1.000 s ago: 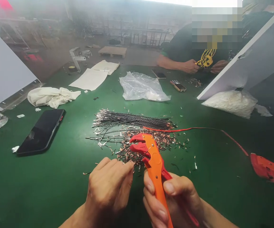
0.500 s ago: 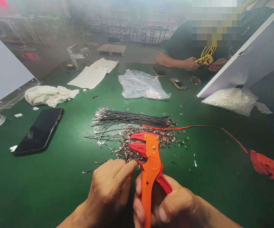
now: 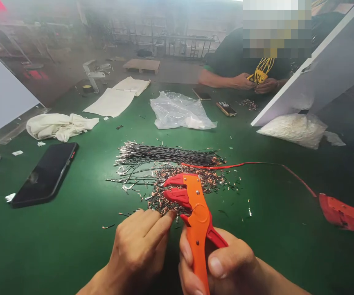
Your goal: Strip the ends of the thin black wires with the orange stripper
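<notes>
At centre, right fingers (image 3: 186,248) grip red-jawed orange strippers (image 3: 197,215), left fingers (image 3: 162,226) curled, contents unclear.

Smooth plastic, shiny metal

At centre, black wires (image 3: 170,153) have smooth, plastic-looking coats and silvery metal ends (image 3: 123,150); at six o'clock, offcuts (image 3: 158,200) show bare coppery metal. Between five and six, the orange-and-red hand tool (image 3: 197,217) looks smooth plastic with shiny metal rivets (image 3: 198,192). The phone (image 3: 46,174) at nine is glossy. At ten, the paper (image 3: 111,101) is matt; at twelve, the clear bag (image 3: 179,110) is crinkled, glossy plastic. The green tabletop (image 3: 72,237) looks smooth, softly shiny.
</notes>
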A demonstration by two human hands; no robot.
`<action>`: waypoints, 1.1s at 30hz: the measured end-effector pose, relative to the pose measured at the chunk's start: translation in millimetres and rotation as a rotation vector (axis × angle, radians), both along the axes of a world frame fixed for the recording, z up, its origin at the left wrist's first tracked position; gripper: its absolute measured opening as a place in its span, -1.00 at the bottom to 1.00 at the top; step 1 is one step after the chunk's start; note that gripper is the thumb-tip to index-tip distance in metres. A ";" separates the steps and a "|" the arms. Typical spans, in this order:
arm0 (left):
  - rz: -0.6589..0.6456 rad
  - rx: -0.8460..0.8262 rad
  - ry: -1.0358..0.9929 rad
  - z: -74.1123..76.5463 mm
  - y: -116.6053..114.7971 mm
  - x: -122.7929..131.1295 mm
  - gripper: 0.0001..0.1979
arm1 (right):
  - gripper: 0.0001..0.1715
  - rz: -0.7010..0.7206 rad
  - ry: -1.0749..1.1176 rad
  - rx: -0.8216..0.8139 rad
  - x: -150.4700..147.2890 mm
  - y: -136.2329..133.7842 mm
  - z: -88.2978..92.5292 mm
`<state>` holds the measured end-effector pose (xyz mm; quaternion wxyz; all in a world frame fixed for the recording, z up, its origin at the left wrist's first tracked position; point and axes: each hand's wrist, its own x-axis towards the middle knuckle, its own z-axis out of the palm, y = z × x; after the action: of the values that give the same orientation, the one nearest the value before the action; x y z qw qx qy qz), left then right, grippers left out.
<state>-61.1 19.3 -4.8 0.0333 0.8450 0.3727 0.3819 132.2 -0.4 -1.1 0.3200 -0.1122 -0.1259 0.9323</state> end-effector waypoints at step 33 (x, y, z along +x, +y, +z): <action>-0.021 -0.044 0.008 -6.4 -4.1 3.5 -0.77 | -0.70 -0.083 -0.173 0.035 -9.6 -7.5 -14.9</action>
<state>-57.6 15.1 -11.2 0.0546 0.8495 0.3721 0.3699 122.6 -7.8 -16.0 0.3484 -0.1917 -0.1644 0.9027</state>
